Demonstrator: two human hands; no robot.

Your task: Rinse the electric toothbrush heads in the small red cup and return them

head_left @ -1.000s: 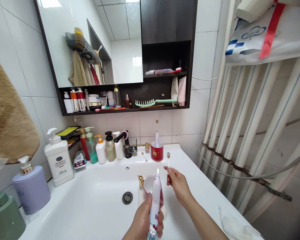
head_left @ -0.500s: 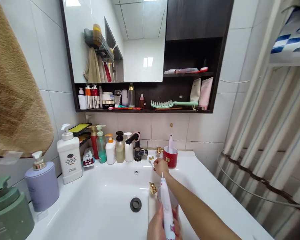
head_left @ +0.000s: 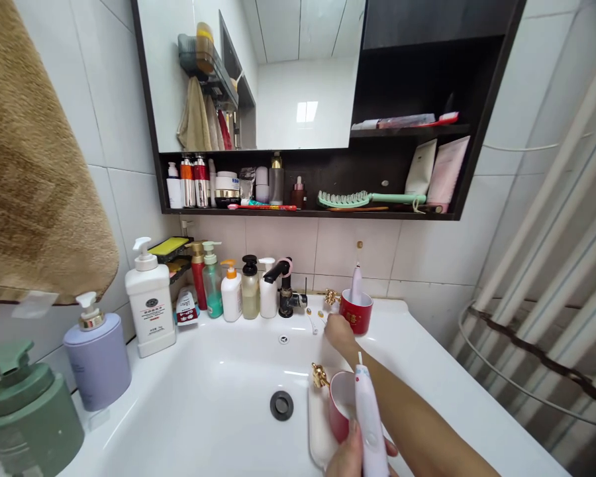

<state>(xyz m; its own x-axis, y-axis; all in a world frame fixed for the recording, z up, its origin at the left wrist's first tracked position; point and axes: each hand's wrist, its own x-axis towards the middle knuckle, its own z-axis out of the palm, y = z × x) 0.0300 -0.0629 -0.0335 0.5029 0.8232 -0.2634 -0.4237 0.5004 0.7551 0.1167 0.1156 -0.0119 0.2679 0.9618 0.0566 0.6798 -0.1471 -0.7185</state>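
In the head view, my left hand (head_left: 348, 456) grips a pale pink electric toothbrush handle (head_left: 370, 424) upright, its bare metal shaft pointing up with no brush head on it. A red cup (head_left: 335, 407) with a gold handle stands just behind it, partly covered by the hand and the toothbrush. My right hand (head_left: 340, 332) rests at the back of the sink with its fingers curled; their tips are hidden. Beside it lie small white brush heads (head_left: 312, 324) with yellowish ends. A second red cup (head_left: 362, 315), holding another pale toothbrush (head_left: 356, 283), stands right behind that hand.
The white sink basin (head_left: 218, 391) has a dark drain (head_left: 281, 405). A black faucet (head_left: 285, 298) stands at the back. Several pump bottles (head_left: 232, 295) line the left and back edges. Above hangs a mirror cabinet (head_left: 402, 213) with toiletries; pipes (head_left: 541, 225) run at right.
The view has shifted, so the surroundings sit further right and the front cup shows more. My right hand has drawn slightly away from the brush heads. The left hand still holds the toothbrush handle.
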